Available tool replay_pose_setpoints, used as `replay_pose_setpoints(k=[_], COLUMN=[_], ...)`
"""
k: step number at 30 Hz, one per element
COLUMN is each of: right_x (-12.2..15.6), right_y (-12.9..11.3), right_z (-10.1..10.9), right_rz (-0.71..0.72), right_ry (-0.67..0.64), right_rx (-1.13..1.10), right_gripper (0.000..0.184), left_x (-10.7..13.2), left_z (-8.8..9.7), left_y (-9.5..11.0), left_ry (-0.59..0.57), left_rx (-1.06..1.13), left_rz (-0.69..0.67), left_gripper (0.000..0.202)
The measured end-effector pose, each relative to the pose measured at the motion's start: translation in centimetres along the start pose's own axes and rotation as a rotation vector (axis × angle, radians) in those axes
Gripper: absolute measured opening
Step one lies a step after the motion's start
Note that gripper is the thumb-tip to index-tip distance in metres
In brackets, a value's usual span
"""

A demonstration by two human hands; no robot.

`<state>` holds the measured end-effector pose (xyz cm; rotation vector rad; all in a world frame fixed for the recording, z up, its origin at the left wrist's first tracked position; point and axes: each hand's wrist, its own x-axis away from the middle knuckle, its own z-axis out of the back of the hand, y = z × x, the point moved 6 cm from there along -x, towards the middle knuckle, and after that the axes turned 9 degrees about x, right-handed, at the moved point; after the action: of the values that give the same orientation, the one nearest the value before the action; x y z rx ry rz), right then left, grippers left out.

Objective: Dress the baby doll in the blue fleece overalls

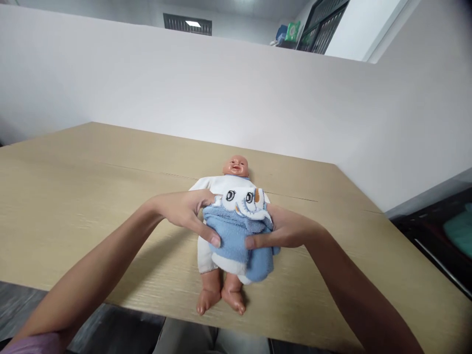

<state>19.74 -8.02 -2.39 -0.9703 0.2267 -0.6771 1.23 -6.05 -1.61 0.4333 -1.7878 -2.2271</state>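
Observation:
A baby doll [236, 166] lies on its back on the wooden table [73, 196], head away from me, bare feet toward the near edge. It wears a white top. A blue fleece garment [236, 236] with a white cartoon elephant face is bunched over its belly. My left hand [186, 211] grips the garment's left side, thumb pressed on the blue cloth. My right hand [285, 231] grips the right side, thumb pointing inward. Both hands are closed on the fabric.
A white partition wall [221, 93] stands behind the table. At the right, past the table's edge, sits a dark shelf or cart [438, 236] holding something teal. The near table edge runs just below the doll's feet.

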Motion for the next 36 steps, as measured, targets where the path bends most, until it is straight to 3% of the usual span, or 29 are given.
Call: replay_pose_setpoints(k=[3,7,10,12,16,18,20,23,29,32,36], right_x=[0.6,1.8,2.5,2.9,3.9,4.5,5.2,5.6,4.1,3.0,1.5], right_y=[-0.4,1.2,2.0,1.4,-1.2,-1.8,-2.2,-2.8,-1.1,0.3,2.2], right_z=[-1.3,-3.6,-5.3,-6.7,-9.5,-9.7,-9.2,-9.1,-10.3,-10.6,-10.7], right_rz=[0.020,-0.091,-0.134,-0.104,-0.068,-0.134,-0.196,-0.203,-0.159,-0.156,-0.213], right_ry=[0.040,0.091,0.108,0.060,-0.127,-0.013,0.206,0.407,0.597,0.630,0.645], right_rx=[-0.100,-0.256,-0.353,-0.427,-0.492,-0.386,-0.244,-0.118,0.035,0.080,0.124], right_gripper=[0.066,0.071,0.077,0.079,0.056,0.046,0.038,0.027,0.020,0.028,0.030], left_x=[0.9,2.2,3.0,3.7,5.3,6.0,6.4,6.9,7.2,7.1,6.3], left_z=[-1.3,-2.6,-4.5,-6.0,-8.7,-10.2,-11.3,-11.9,-11.6,-10.8,-10.1], left_y=[-1.1,-1.9,-1.8,-1.7,-2.6,-3.1,-3.5,-3.9,-6.0,-7.3,-8.6], left_ry=[0.002,0.164,0.247,0.317,0.437,0.431,0.434,0.540,0.727,0.860,0.955], left_rx=[0.063,0.103,0.173,0.234,0.315,0.348,0.392,0.390,0.310,0.222,0.251], left_rz=[-0.037,-0.090,-0.054,-0.004,0.096,0.098,0.080,0.071,0.202,0.225,0.262], left_gripper=[0.037,0.036,0.033,0.030,0.029,0.032,0.035,0.042,0.030,0.032,0.039])
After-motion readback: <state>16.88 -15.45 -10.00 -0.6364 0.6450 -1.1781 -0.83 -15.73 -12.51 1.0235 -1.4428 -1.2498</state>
